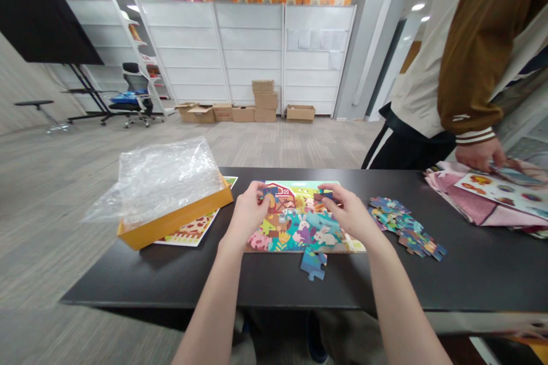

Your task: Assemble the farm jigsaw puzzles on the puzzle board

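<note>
A colourful jigsaw puzzle (295,234) with a red barn, rabbits and a pink pig lies flat on the black table. My left hand (248,208) is over its upper left part, fingers closed on a blue and yellow puzzle piece (270,193). Over the upper right part, my right hand (349,211) pinches a dark blue and brown puzzle piece (322,197). One loose blue piece (313,265) rests at the puzzle's front edge. To the right of my right hand lies a pile of loose pieces (405,225), mostly blue and green.
A yellow box (175,219) with clear plastic wrap (166,171) leans over a printed picture sheet (192,231) on the left. At right, another person's hand (479,154) is over pink cloth (449,191) and printed sheets (492,191). The table's front edge (274,305) is near me.
</note>
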Demonstrator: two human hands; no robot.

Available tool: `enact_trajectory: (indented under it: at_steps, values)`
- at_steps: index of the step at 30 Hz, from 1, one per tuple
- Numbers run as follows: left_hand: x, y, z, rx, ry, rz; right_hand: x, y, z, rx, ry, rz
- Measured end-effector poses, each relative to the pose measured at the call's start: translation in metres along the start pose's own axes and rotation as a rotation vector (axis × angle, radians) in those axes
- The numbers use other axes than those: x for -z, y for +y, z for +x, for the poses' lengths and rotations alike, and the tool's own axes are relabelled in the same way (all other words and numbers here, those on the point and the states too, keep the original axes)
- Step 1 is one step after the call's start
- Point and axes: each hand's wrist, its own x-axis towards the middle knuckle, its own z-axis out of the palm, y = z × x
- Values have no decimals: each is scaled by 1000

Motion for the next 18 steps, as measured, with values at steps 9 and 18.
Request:
enact_trajectory:
  at_steps: [9,18]
  values:
    - [-1,6,0,-24,-120,66,3,3,-2,40,-137,-165]
    - [7,15,-8,-27,-127,-30,1,14,-4,3,-262,-154]
